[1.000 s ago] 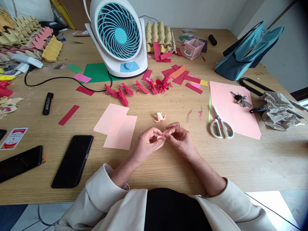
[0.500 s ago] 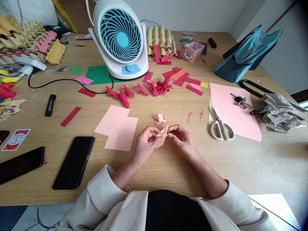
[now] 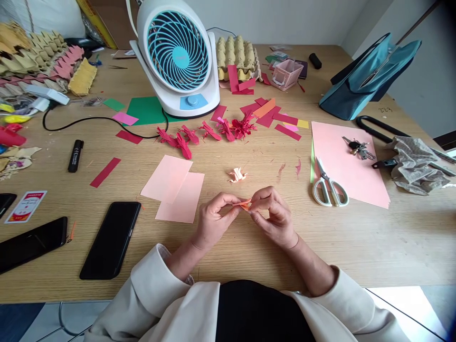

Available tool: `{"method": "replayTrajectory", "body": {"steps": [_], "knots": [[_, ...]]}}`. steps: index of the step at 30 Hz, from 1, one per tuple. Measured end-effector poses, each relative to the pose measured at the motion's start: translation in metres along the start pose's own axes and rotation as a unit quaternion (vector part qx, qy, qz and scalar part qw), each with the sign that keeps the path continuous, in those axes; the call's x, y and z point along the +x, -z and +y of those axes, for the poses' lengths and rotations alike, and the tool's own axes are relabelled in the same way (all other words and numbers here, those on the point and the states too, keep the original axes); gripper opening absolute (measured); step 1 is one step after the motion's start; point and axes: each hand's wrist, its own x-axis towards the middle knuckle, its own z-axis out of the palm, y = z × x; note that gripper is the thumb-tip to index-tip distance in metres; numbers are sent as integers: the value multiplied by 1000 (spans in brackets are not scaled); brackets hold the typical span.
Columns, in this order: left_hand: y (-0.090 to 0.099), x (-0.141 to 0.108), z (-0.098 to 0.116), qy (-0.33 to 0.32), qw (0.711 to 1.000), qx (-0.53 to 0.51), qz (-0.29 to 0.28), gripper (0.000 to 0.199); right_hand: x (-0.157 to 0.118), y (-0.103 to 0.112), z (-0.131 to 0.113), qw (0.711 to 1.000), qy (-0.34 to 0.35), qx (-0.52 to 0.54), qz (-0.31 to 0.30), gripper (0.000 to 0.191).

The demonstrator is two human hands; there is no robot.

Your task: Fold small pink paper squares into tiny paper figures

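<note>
My left hand point(image 3: 218, 217) pinches a small folded piece of peach paper point(image 3: 243, 204) from the left. On its right side, the fingertips of my right hand point(image 3: 272, 214) are closed on the same paper. Just beyond my hands lies a small pale folded paper shape point(image 3: 237, 175). Two light pink sheets point(image 3: 167, 178) overlap to the left of my hands. Farther back, several crimson folded paper pieces point(image 3: 183, 145) lie in a row.
White scissors point(image 3: 330, 190) rest partly on a large pink sheet point(image 3: 359, 166) at the right, with keys on it. A fan point(image 3: 180, 57) stands at the back. A black phone point(image 3: 110, 240) and a marker point(image 3: 75, 156) lie left; a teal bag point(image 3: 356, 95) stands right.
The folded paper has been tilted flatter, so that it shows edge-on between my fingers. My right hand's fingers have curled in and moved slightly left over it.
</note>
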Motion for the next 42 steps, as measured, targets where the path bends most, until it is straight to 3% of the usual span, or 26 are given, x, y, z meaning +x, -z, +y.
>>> {"method": "replayTrajectory", "body": {"steps": [8, 17, 24, 33, 38, 42], "knots": [[3, -1, 1, -59, 997, 43, -17, 8, -4, 4, -1, 997, 59, -35, -25, 27], [6, -2, -2, -74, 993, 78, -42, 8, -1, 4, -6, 999, 11, -36, -3, 13], [3, -4, -3, -47, 992, 103, -62, 12, 5, -3, -10, 997, -64, -5, 39, 2], [0, -5, -2, -30, 990, 126, -63, 18, 5, -3, -10, 998, -43, -8, 44, 6], [-3, -3, 0, 15, 996, 66, -62, 18, 6, -4, -7, 998, -46, 10, 40, 5], [-5, 1, 0, 65, 994, -68, -48, 16, 5, -4, 0, 984, -141, 103, 26, 15]]}}
